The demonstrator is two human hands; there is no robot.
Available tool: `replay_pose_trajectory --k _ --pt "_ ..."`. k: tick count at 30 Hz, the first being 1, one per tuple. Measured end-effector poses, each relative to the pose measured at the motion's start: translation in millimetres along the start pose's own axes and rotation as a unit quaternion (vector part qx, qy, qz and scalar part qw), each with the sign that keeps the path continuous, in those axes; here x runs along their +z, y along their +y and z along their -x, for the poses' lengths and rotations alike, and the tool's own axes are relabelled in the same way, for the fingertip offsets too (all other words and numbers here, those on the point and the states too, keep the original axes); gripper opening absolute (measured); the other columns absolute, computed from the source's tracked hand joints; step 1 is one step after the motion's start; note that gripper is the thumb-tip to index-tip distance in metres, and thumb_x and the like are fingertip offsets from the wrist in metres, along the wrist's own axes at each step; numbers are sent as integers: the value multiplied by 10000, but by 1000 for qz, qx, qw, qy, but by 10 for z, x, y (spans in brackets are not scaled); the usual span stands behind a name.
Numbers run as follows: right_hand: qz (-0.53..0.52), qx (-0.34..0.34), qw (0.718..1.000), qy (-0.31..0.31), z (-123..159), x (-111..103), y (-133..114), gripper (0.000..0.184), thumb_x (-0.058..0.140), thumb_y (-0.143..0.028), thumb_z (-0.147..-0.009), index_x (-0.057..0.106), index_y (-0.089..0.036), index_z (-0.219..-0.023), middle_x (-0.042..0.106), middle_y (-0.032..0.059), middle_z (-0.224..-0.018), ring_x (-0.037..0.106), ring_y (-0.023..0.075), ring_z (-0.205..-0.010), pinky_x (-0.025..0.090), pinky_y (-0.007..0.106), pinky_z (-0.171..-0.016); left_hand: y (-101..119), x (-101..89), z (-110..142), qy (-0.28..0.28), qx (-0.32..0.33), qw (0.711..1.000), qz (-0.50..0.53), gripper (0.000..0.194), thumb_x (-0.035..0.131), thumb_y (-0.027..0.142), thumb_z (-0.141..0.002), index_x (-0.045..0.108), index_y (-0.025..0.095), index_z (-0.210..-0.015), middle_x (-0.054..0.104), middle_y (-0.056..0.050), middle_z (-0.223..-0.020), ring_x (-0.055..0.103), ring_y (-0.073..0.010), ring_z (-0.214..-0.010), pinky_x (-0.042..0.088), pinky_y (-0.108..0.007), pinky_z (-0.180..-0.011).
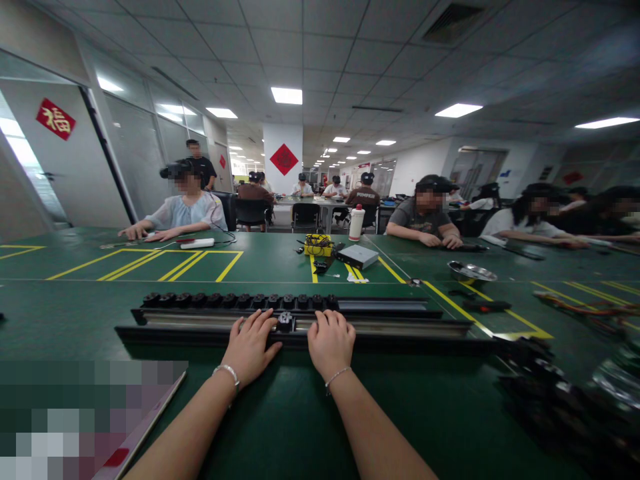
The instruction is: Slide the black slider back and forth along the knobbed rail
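A long black rail (400,325) with a pale metal channel lies across the green table in front of me. A small black part with a light top (285,321) sits in its channel, between my hands. My left hand (251,343) is on the rail left of that part, its fingers over the channel and its thumb on the front edge. To the right of the part, my right hand (331,339) has its fingers bent over the same rail; its fingertips are partly hidden. Behind runs a second rail (385,305) carrying a row of small black round parts (243,301).
Black parts (555,393) lie piled at right, near a metal bowl (471,272) and cables (575,303). Farther back are a yellow object (319,245), a grey box (357,256) and a white bottle (356,223). Several people sit around the tables.
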State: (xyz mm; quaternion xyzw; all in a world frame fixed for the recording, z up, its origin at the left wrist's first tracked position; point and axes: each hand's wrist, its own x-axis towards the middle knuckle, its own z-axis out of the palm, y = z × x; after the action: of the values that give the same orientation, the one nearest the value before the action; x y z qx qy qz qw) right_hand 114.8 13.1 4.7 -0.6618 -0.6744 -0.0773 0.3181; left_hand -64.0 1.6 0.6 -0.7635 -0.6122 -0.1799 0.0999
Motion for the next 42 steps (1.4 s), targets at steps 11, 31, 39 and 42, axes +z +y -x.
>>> replay_pose_trajectory --k 11,31,39,42 --pt "8 1 1000 -2 -2 -7 -10 334 383 -283 -842 595 -238 -1096 567 74 -1163 418 223 -1117 239 375 -904 48 -33 -21 -29 -15 999 -6 362 435 387 -776 518 318 -1122 406 -9 -1375 289 -253 -1288 174 -535 -1028" --pt "-2 -1 1000 9 4 8 -6 323 394 -276 -836 594 -242 -1087 574 66 -1150 419 222 -1112 236 380 -899 62 -56 -9 -57 32 998 -7 437 453 352 -759 447 288 -1192 401 4 -1380 257 -247 -1307 181 -550 -1023" --pt "-13 0 1000 14 4 17 2 315 389 -277 -840 596 -240 -1075 580 59 -1142 418 221 -1108 231 384 -898 63 -58 -11 -61 35 998 -7 449 447 363 -764 441 282 -1206 395 -5 -1384 248 -256 -1310 179 -563 -1019" --pt "-16 0 1000 15 2 22 4 314 394 -275 -838 597 -238 -1074 578 59 -1144 417 221 -1109 232 381 -897 67 -61 -15 -63 36 997 -7 451 444 364 -766 440 297 -1212 403 -4 -1379 254 -262 -1308 184 -568 -1015"
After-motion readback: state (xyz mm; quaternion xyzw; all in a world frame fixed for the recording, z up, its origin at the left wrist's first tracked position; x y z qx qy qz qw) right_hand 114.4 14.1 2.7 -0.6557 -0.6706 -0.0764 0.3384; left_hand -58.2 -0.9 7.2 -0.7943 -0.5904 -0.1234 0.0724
